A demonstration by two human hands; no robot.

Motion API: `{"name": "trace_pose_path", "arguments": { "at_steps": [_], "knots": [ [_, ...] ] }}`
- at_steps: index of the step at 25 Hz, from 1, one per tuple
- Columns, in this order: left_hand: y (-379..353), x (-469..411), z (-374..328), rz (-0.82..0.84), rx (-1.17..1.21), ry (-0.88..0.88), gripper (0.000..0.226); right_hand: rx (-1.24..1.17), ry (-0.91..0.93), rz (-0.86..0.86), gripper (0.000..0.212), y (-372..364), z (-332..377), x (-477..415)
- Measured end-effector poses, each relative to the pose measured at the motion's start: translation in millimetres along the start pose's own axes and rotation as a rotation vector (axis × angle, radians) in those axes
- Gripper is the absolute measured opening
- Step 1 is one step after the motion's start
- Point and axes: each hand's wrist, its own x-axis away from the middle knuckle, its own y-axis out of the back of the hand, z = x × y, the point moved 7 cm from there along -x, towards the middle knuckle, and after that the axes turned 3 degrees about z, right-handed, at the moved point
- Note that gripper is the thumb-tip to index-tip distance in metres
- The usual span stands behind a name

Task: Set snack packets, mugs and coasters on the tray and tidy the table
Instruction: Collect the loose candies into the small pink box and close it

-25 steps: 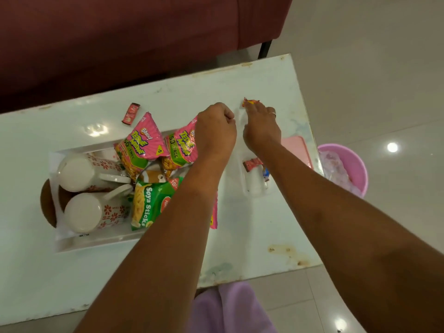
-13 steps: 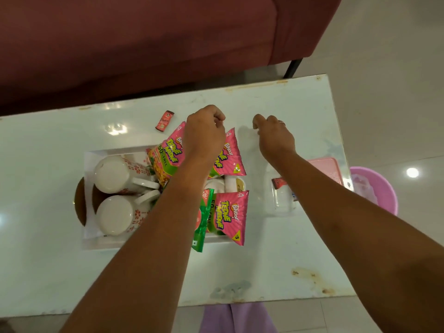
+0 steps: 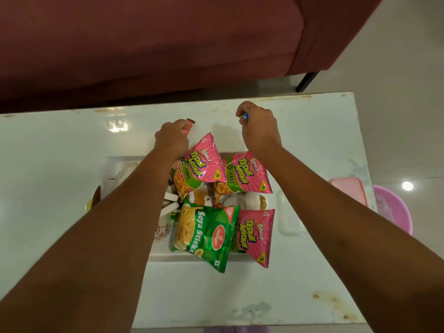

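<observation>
Head view looks down on a white table (image 3: 72, 179) with a white tray (image 3: 192, 257) set near its middle. On the tray lie snack packets: one pink packet (image 3: 199, 164) at the tray's far edge, a second pink packet (image 3: 245, 174) just to its right and overlapped by it, a third pink packet (image 3: 254, 234) at the tray's near right corner with its lower tip past the near edge, and a green Soya Sticks packet (image 3: 204, 236) overlapping that one, its corner also hanging over the near edge. A white mug (image 3: 252, 200) shows between the packets; another mug with a red pattern (image 3: 163, 227) peeks out beside the left forearm.

Beyond the tray's far edge, the left hand (image 3: 171, 138) pinches a small red wrapper (image 3: 187, 126) at the fingertips. The right hand (image 3: 258, 126) is clenched around a small item with a blue tip (image 3: 243, 115), lifted above the table.

At the table's right edge sits a pink lid (image 3: 348, 191); a pink bucket (image 3: 394, 212) stands on the floor beside it.
</observation>
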Motion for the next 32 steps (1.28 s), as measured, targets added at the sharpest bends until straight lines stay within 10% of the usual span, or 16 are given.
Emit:
{"name": "trace_pose_path", "arguments": {
  "at_steps": [10,19,32],
  "knots": [
    [-1,-15,-1,-0.1,-0.126,-0.128,0.03,-0.023,-0.104,-0.027,0.018,-14,-10,-1],
    [40,54,-41,-0.369,0.429,-0.188,0.017,-0.227,-0.226,-0.27,0.023,37,-59,54],
    [-118,178,-150,0.22,0.278,-0.212,0.015,-0.13,-0.5,-0.227,0.016,64,-150,193]
  ]
}}
